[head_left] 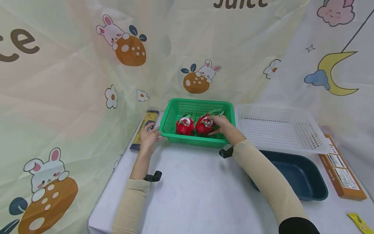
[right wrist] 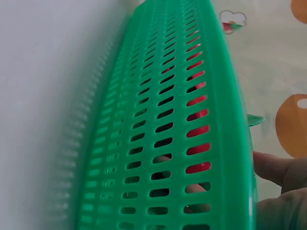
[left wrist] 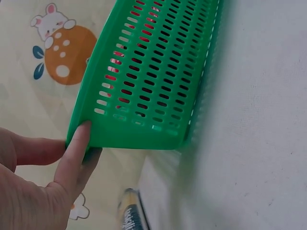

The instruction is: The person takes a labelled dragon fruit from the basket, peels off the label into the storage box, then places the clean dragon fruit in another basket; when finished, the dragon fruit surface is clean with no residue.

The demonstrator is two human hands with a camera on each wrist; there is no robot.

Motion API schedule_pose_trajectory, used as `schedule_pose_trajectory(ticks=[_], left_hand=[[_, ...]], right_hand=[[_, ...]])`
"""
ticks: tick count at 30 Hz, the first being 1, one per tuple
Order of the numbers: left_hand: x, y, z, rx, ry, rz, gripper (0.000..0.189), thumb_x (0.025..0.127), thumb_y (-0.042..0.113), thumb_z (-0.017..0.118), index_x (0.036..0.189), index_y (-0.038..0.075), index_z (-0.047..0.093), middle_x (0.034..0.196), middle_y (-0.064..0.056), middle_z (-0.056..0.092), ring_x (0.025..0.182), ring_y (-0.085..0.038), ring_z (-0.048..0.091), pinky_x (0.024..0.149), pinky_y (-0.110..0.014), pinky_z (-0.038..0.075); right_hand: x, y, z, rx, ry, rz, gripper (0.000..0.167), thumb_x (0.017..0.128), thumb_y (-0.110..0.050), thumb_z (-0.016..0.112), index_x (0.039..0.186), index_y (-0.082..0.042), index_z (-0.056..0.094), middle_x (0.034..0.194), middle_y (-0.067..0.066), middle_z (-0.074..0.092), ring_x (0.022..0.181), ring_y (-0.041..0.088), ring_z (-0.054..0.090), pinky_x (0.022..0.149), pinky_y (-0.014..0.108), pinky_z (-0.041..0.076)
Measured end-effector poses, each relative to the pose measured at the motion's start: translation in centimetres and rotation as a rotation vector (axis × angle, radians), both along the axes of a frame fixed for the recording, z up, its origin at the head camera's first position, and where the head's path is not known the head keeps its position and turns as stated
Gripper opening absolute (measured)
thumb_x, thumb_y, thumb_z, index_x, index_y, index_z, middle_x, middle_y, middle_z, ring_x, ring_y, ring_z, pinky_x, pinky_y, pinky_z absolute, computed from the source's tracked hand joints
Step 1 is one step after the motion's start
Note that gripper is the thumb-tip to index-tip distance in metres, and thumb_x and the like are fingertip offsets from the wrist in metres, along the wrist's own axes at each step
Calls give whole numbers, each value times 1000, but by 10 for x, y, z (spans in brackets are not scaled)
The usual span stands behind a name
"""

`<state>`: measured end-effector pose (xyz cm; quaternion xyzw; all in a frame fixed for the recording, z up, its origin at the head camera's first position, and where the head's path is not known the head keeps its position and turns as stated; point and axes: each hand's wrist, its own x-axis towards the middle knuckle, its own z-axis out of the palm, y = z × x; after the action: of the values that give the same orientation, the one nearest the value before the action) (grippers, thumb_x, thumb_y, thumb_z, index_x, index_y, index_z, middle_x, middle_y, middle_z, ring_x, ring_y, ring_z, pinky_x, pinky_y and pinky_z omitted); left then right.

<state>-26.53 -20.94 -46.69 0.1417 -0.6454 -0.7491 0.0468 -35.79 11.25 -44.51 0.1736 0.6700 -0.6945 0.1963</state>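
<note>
A green perforated plastic basket (head_left: 187, 140) stands at the back of the table. Two round red packages with green leafy tops lie inside, a left one (head_left: 185, 126) and a right one (head_left: 203, 126). My left hand (head_left: 148, 138) pinches the basket's front left corner, thumb and fingers on either side of the rim in the left wrist view. Reaching over the basket's right side, my right hand (head_left: 219, 124) grips the right red package, with fingers on its top and thumb low at its front. In the right wrist view the basket wall (right wrist: 163, 120) hides most of that grip.
Left of the basket lies a gold and navy packet (head_left: 141, 131). To the right are a white perforated basket (head_left: 280, 130), a dark blue basin (head_left: 301, 175) under my right forearm, a brown box (head_left: 343, 172) and a small yellow sachet (head_left: 360, 222). A printed cloth hangs behind.
</note>
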Motion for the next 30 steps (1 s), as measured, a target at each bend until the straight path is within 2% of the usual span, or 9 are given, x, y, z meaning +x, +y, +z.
schedule_pose_trajectory(ticks=[4, 8, 13, 18, 27, 30], left_hand=[[0, 0, -1, -1, -13, 3, 66, 98, -13, 58, 159, 2, 37, 148, -28, 54, 127, -41, 61, 91, -38, 62], [-2, 0, -2, 4, -24, -5, 67, 98, -12, 59, 159, 3, 37, 147, -27, 54, 125, -40, 62, 93, -38, 61], [-2, 0, 0, 4, -21, -2, 66, 98, -12, 59, 158, 4, 38, 145, -27, 56, 123, -39, 64, 88, -34, 63], [-2, 0, 0, 4, -14, 8, 65, 98, -12, 58, 158, 3, 38, 146, -27, 56, 125, -40, 63, 86, -33, 63], [-4, 2, 0, 5, -12, 11, 61, 99, -11, 58, 156, 2, 40, 142, -25, 59, 123, -38, 64, 101, -49, 55], [-4, 2, 0, 2, -17, 15, 60, 99, -11, 58, 155, 2, 41, 142, -25, 59, 123, -38, 64, 102, -51, 54]], right_hand=[[-2, 3, -6, -81, -35, -49, 84, 101, -18, 69, 164, -5, 14, 165, 18, 26, 151, 39, 29, 99, 70, 51], [0, 5, -6, -106, -48, -81, 86, 101, -17, 70, 164, -5, 13, 166, 17, 25, 152, 39, 27, 101, 70, 49], [6, 3, -3, -94, -16, -95, 83, 102, -17, 69, 163, -3, 15, 165, 18, 26, 151, 42, 28, 101, 69, 50], [9, 3, -2, -41, 29, -97, 84, 102, -18, 68, 163, -1, 13, 165, 20, 24, 146, 51, 35, 95, 65, 56], [14, 12, 13, 18, 99, -70, 80, 102, -20, 69, 159, 2, 18, 163, 22, 29, 143, 49, 42, 96, 63, 56], [16, 15, 17, -4, 109, -54, 79, 102, -21, 70, 159, 4, 21, 162, 22, 30, 142, 49, 44, 99, 63, 54]])
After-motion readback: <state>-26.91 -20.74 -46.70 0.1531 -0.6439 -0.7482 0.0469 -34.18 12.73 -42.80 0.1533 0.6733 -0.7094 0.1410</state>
